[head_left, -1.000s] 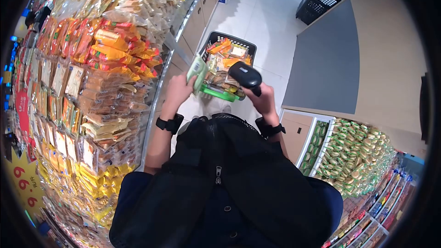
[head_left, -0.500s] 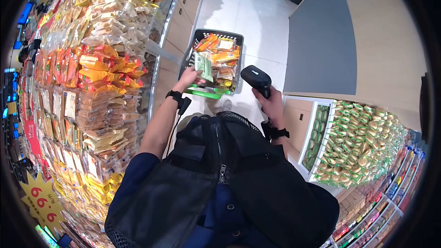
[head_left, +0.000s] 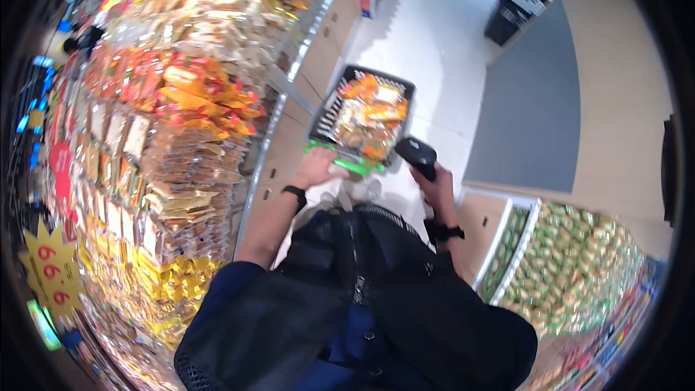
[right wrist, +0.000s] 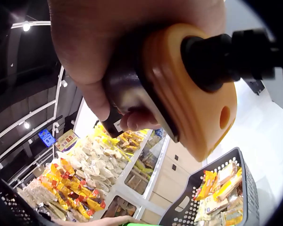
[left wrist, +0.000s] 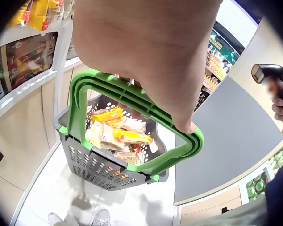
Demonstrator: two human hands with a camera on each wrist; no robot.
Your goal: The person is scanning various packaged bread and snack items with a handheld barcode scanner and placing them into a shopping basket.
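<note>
My left hand [head_left: 317,169] grips the green handles [head_left: 346,164] of a dark grey shopping basket [head_left: 329,108] filled with several snack packs [head_left: 368,112]. In the left wrist view the hand [left wrist: 146,42] closes over the raised green handles [left wrist: 80,101], and the basket [left wrist: 92,165] hangs below it above the floor. My right hand [head_left: 437,182] holds a black barcode scanner [head_left: 416,153] upright just right of the basket. The right wrist view shows the fingers [right wrist: 99,94] wrapped round the scanner's grip, which ends in an orange base [right wrist: 193,89].
Shelves packed with bagged snacks [head_left: 166,101] run along my left, with cabinet doors [head_left: 282,152] below. A display of green packs [head_left: 572,261] stands at my right, a grey-and-wood counter [head_left: 536,101] beyond it. A second black basket [head_left: 517,11] sits far ahead on the white floor [head_left: 434,51].
The left hand carried a green pack to the basket, let it go there, and now grips the green handles. The right hand kept the scanner and drew slightly right.
</note>
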